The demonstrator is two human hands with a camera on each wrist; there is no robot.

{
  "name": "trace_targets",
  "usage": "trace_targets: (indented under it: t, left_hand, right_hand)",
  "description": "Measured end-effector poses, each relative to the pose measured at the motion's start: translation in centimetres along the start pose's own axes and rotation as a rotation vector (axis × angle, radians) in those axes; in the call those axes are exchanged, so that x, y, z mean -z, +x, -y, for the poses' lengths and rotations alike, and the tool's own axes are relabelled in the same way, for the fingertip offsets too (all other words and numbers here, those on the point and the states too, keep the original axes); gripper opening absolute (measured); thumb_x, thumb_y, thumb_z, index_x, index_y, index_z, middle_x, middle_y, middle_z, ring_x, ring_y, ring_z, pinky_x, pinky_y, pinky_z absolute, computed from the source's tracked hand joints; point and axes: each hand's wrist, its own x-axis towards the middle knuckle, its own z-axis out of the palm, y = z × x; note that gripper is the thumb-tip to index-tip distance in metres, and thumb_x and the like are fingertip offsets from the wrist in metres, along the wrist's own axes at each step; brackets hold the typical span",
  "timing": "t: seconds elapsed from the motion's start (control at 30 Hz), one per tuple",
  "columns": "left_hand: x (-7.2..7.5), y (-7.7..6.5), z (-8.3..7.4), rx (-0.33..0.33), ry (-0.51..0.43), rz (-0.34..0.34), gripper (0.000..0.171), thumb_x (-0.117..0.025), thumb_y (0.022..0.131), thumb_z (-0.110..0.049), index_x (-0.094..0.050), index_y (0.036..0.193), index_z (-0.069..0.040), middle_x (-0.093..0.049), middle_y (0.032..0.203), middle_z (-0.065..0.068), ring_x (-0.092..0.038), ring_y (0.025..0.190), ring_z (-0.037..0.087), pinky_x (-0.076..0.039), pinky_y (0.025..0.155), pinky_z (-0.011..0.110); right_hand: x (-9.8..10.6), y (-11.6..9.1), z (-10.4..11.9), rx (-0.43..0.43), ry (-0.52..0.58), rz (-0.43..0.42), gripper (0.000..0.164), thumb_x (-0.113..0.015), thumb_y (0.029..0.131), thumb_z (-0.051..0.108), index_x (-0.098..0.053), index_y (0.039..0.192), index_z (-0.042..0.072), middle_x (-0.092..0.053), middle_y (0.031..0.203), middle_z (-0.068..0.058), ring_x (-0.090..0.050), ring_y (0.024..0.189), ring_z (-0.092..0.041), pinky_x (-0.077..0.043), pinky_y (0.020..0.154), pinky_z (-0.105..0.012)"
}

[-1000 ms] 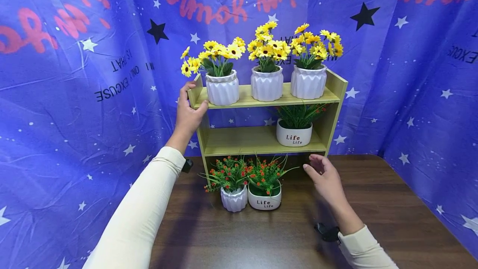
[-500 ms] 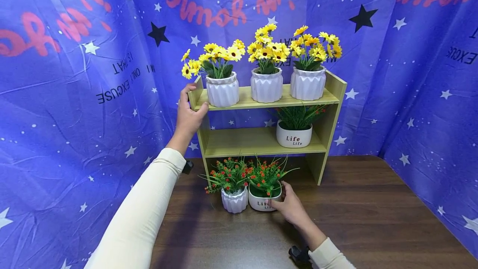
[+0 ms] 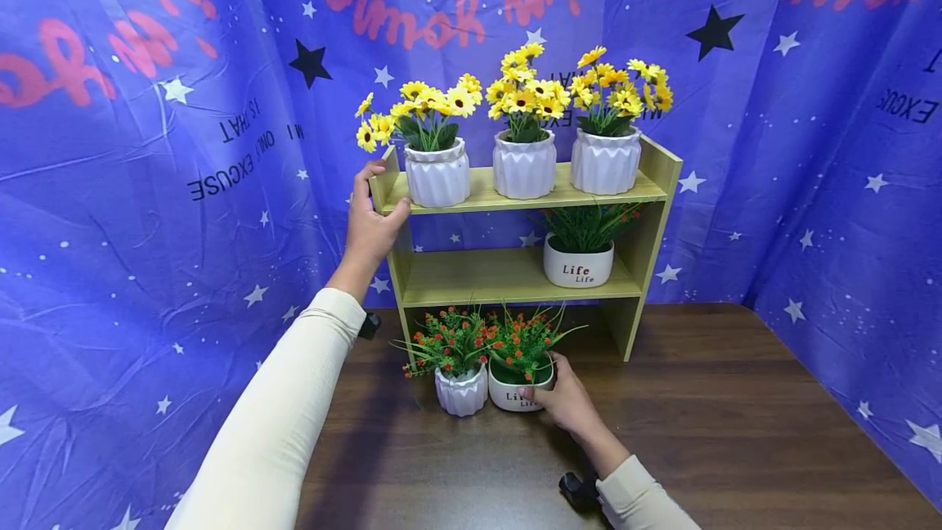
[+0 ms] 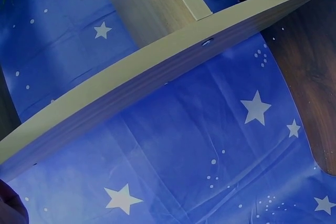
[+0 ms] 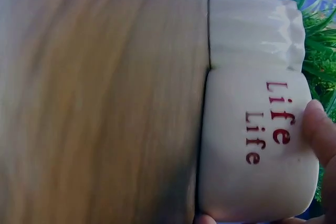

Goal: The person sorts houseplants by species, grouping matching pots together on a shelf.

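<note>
My left hand (image 3: 371, 227) holds the upper left side of a wooden shelf rack (image 3: 478, 272), thumb at the top board's front edge. In the left wrist view the rack's side panel (image 4: 131, 69) crosses the frame, with a bit of the hand at the lower left corner. My right hand (image 3: 570, 399) grips the right end of a white oval flowerpot (image 3: 506, 401) lettered "Life", holding a red-flowered plant. Seen from the right wrist, the thumb lies on the pot's front near the rim and a fingertip shows by its base. The pot stands on the table.
A fluted white pot (image 3: 462, 397) with red flowers stands close against the oval pot's left. Three fluted pots of yellow flowers, one in the middle (image 3: 524, 166), line the top board. Another "Life" pot (image 3: 577, 266) sits right on the middle board. A blue star curtain (image 3: 221, 268) hangs behind.
My right hand has come leftward and down from beside the rack's lower right to the oval flowerpot and taken hold of it. The left hand stays at the rack.
</note>
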Motion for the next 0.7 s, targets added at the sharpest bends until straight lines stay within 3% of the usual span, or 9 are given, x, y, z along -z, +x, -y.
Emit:
trace_targets:
  t: [0.17,0.4,0.57,0.7]
  left_hand:
    - [0.1,0.0,0.0,0.007,0.001,0.006,0.056,-0.069,0.080,-0.003,-0.045,0.131,-0.001,-0.047,0.144,0.015,-0.045,0.122,0.026,-0.035,0.101,0.036]
    - [0.1,0.1,-0.4,0.004,-0.031,0.014,0.056,-0.068,0.083,0.002,-0.044,0.133,0.002,-0.045,0.146,0.016,-0.044,0.125,0.031,-0.035,0.102,0.041]
    - [0.3,-0.5,-2.9,0.008,-0.023,0.010,0.054,-0.066,0.082,0.005,-0.043,0.132,0.006,-0.044,0.145,0.023,-0.042,0.124,0.039,-0.036,0.101,0.043]
    - [0.4,-1.2,-4.4,0.028,-0.023,0.028,0.054,-0.064,0.082,0.005,-0.042,0.131,0.008,-0.043,0.145,0.023,-0.042,0.126,0.039,-0.036,0.102,0.041]
  right_hand:
    - [0.2,0.0,0.1,-0.003,0.007,-0.014,0.081,-0.087,0.075,0.023,-0.044,0.138,-0.004,-0.059,0.126,-0.026,-0.055,0.117,-0.040,-0.040,0.099,-0.055]
    - [3.4,-1.4,2.6,0.019,0.005,-0.072,0.079,-0.087,0.075,0.030,-0.047,0.139,0.003,-0.064,0.122,-0.018,-0.058,0.111,-0.031,-0.043,0.093,-0.046]
    - [6.0,-1.9,6.0,0.040,0.050,-0.082,0.080,-0.085,0.077,0.032,-0.044,0.141,0.010,-0.062,0.123,-0.015,-0.057,0.106,-0.027,-0.045,0.085,-0.037]
    - [7.2,-1.2,8.8,0.084,0.126,-0.074,0.080,-0.084,0.080,0.027,-0.039,0.143,0.009,-0.061,0.120,-0.016,-0.059,0.100,-0.026,-0.049,0.076,-0.031]
